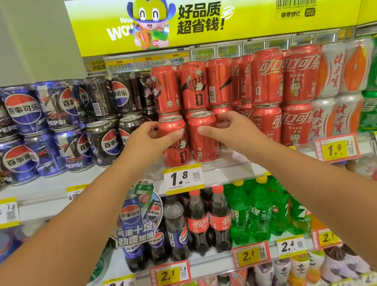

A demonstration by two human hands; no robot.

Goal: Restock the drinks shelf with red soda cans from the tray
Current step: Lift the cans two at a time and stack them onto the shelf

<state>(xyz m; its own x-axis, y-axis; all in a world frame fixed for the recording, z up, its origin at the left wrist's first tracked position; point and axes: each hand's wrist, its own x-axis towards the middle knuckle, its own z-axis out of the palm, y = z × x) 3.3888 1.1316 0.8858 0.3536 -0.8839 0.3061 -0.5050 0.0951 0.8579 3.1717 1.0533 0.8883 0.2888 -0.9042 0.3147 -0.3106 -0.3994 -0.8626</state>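
Two cans at the shelf [221, 169] front, left hand [151, 136] gripping one can [174, 144], right hand [224, 126] the other can [202, 138], fingers curled round each: seat them upright, labels outward, flush with the row.

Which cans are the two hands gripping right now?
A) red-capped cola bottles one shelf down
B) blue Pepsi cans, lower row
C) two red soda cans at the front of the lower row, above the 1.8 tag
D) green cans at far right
C: the left hand grips the left red can and the right hand grips the right red can, both standing at the shelf front just above the 1.8 price tag.
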